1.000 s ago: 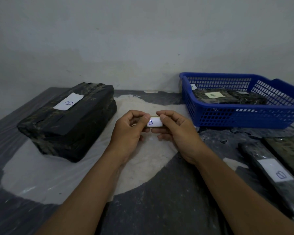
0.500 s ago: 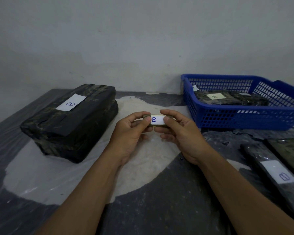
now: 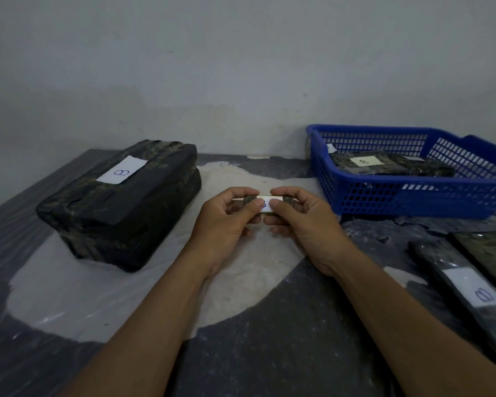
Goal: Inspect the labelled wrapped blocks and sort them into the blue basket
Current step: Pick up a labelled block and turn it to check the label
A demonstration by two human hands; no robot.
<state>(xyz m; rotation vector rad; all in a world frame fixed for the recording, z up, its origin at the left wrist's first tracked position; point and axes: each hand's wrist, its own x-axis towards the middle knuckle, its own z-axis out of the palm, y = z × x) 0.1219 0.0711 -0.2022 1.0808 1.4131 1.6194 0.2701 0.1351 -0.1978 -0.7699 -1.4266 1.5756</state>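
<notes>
Left hand [image 3: 226, 222] and right hand [image 3: 301, 222] pinch one small wrapped block [image 3: 265, 202] between them (its label mostly covered by thumbs); blue basket [image 3: 413, 193] lies beyond the right hand.

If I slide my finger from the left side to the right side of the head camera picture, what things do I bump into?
big wrapped block → left hand → small labelled block held in both hands → right hand → blue basket → long wrapped block at the right edge
</notes>
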